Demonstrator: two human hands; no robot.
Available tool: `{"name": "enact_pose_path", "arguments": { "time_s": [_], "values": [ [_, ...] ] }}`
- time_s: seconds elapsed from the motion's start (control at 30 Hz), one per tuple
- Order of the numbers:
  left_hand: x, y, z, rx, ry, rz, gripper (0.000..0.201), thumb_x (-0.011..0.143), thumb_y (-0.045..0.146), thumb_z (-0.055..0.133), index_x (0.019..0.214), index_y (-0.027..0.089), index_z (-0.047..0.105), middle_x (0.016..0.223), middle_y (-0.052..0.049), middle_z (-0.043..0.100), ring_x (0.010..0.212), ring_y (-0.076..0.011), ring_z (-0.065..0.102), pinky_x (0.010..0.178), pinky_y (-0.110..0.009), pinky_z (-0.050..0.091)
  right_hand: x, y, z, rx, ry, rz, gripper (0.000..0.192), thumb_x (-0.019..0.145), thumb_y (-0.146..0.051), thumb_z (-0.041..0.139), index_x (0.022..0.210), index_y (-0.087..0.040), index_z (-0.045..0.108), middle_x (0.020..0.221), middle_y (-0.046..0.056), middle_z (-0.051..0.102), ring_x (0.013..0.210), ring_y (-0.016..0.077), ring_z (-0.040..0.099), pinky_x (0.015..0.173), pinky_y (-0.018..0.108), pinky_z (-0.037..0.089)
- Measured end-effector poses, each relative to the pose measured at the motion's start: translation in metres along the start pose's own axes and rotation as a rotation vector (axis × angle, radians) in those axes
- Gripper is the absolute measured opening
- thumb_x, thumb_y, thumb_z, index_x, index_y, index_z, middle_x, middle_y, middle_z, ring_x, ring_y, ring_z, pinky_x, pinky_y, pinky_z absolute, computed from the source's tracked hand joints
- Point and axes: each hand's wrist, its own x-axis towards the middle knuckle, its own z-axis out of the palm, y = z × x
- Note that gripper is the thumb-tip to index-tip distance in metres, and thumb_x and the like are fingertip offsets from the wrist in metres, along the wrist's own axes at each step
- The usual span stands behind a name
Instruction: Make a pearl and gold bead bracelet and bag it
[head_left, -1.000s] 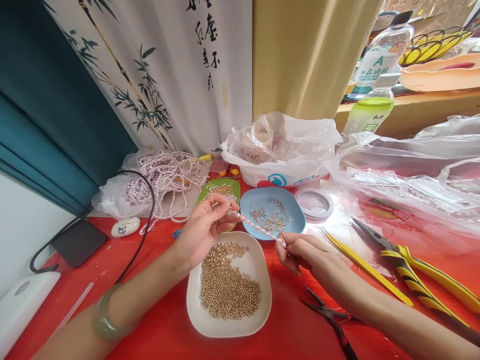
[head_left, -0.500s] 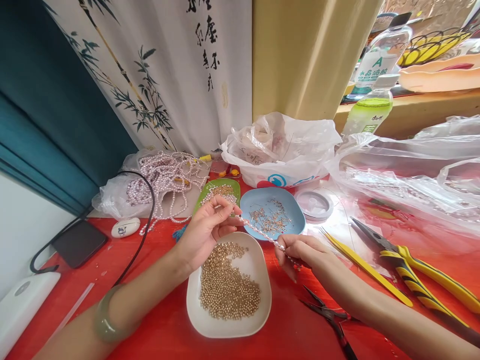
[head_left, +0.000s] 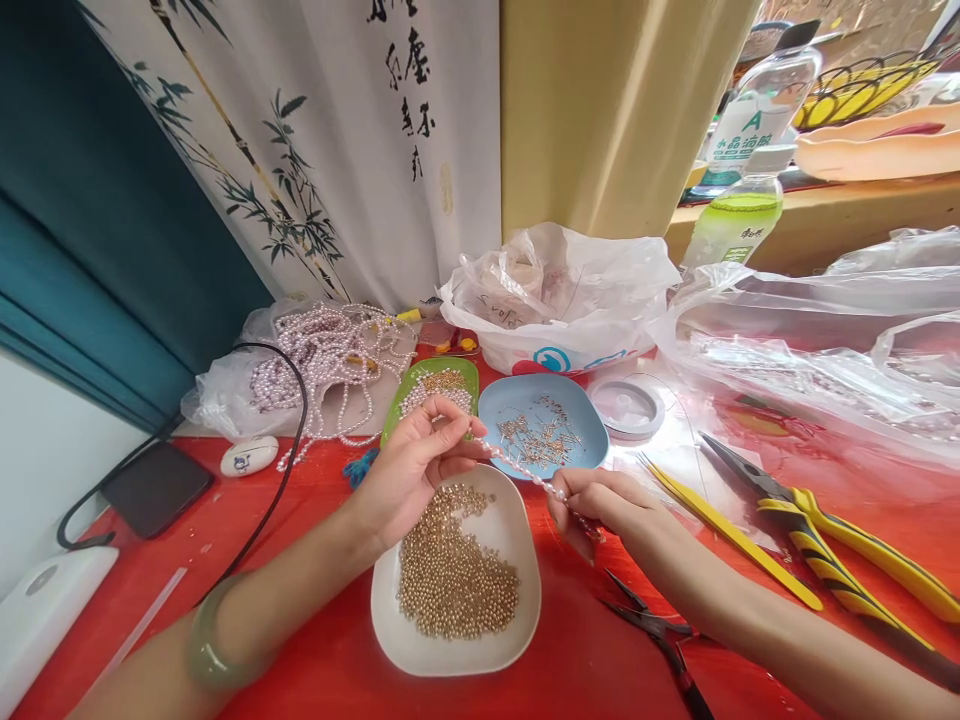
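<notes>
Above the middle of the red worktop (head_left: 585, 625), you have both hands in the air, with a thin strand of pale pink pearly beads (head_left: 521, 468) stretched between them. Your left hand (head_left: 431, 445) has its thumb and forefinger pinched together on the upper part of the strand, and its other fingers are loosely bent. Your right hand (head_left: 604, 505) pinches the lower part between thumb and forefinger, with the remaining fingers curled under; a few beads show below it. The strand slopes down from left to right, passing in front of the near rim of a shallow blue dish (head_left: 510, 393), in which thin metal pins (head_left: 544, 435) are scattered.

Closer to the worktop's near edge, a white square dish with rounded corners (head_left: 487, 520) carries very many small round gold beads (head_left: 457, 580). Just behind your left hand is a green dish (head_left: 396, 395) with white and gold beads.

Toward the worktop's right edge lie slim yellow tweezers (head_left: 735, 532), then long-nosed pliers with yellow and black handles (head_left: 814, 530). Smaller dark pliers (head_left: 652, 622) are beside your right forearm. Toward the far left corner, you have a tangled heap of lilac pearl strings (head_left: 322, 350).
</notes>
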Motion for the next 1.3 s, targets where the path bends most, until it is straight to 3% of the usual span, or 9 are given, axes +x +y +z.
{"name": "enact_pose_path", "arguments": {
  "time_s": [0.27,0.33,0.5,0.73,0.93,1.13,1.3],
  "values": [
    [-0.0013,-0.0010,0.0012,0.001,-0.011,-0.014,0.009,0.078,0.016,0.056,0.073,0.016,0.048,0.076,0.003,0.060,0.067,-0.0083,0.064,0.053,-0.009,0.050,0.0011,0.0021,-0.0001,0.007,0.042,0.022,0.023,0.075,-0.020,0.031,0.057,-0.018,0.046,0.047,-0.008,0.021,0.045,0.0102,0.016,0.045,0.025,0.015],
    [-0.0021,-0.0012,0.0020,0.011,-0.016,-0.017,0.010,0.079,0.016,0.055,0.072,0.016,0.048,0.076,0.003,0.059,0.067,-0.0079,0.064,0.052,-0.009,0.049,0.0014,0.0023,0.0002,0.003,0.052,0.034,0.022,0.074,-0.020,0.033,0.055,-0.018,0.046,0.046,-0.008,0.023,0.044,0.0094,0.018,0.045,0.025,0.015],
    [-0.0041,-0.0024,0.0059,0.026,-0.032,-0.029,0.010,0.080,0.015,0.054,0.072,0.015,0.049,0.076,0.002,0.060,0.064,-0.0057,0.062,0.052,-0.009,0.050,0.0011,0.0037,0.0022,0.091,-0.003,0.022,0.019,0.070,-0.016,0.034,0.055,-0.017,0.044,0.048,-0.003,0.041,0.047,0.0101,0.037,0.048,0.024,0.025],
    [-0.0051,-0.0029,0.0060,0.031,-0.035,-0.029,0.010,0.080,0.015,0.055,0.072,0.015,0.049,0.076,0.002,0.060,0.063,-0.0048,0.061,0.053,-0.009,0.049,0.0028,0.0069,0.0017,0.130,0.023,0.024,0.019,0.071,-0.014,0.033,0.062,-0.016,0.050,0.046,-0.008,0.025,0.045,0.0091,0.019,0.044,0.024,0.015],
    [-0.0063,-0.0037,0.0081,0.035,-0.046,-0.053,0.011,0.080,0.015,0.055,0.072,0.015,0.048,0.076,0.002,0.059,0.066,-0.0065,0.062,0.052,-0.009,0.049,0.0010,0.0055,0.0037,0.123,-0.011,0.005,0.019,0.071,-0.013,0.033,0.056,-0.018,0.043,0.050,-0.005,0.037,0.048,0.0096,0.031,0.047,0.024,0.022],
    [-0.0064,-0.0034,0.0086,0.039,-0.045,-0.063,0.011,0.079,0.016,0.055,0.072,0.014,0.047,0.076,0.002,0.059,0.067,-0.0071,0.062,0.052,-0.009,0.049,0.0012,0.0065,0.0018,0.061,0.021,0.022,0.020,0.074,-0.017,0.033,0.059,-0.017,0.048,0.048,-0.008,0.022,0.046,0.0096,0.016,0.044,0.025,0.013],
    [-0.0089,-0.0034,0.0097,0.039,-0.062,-0.073,0.011,0.079,0.016,0.055,0.071,0.014,0.048,0.075,0.002,0.059,0.068,-0.0074,0.062,0.053,-0.009,0.049,0.0036,0.0061,0.0021,0.045,0.006,0.025,0.018,0.070,-0.016,0.034,0.056,-0.018,0.044,0.046,-0.008,0.024,0.043,0.0090,0.019,0.044,0.025,0.014]
  ]
}}
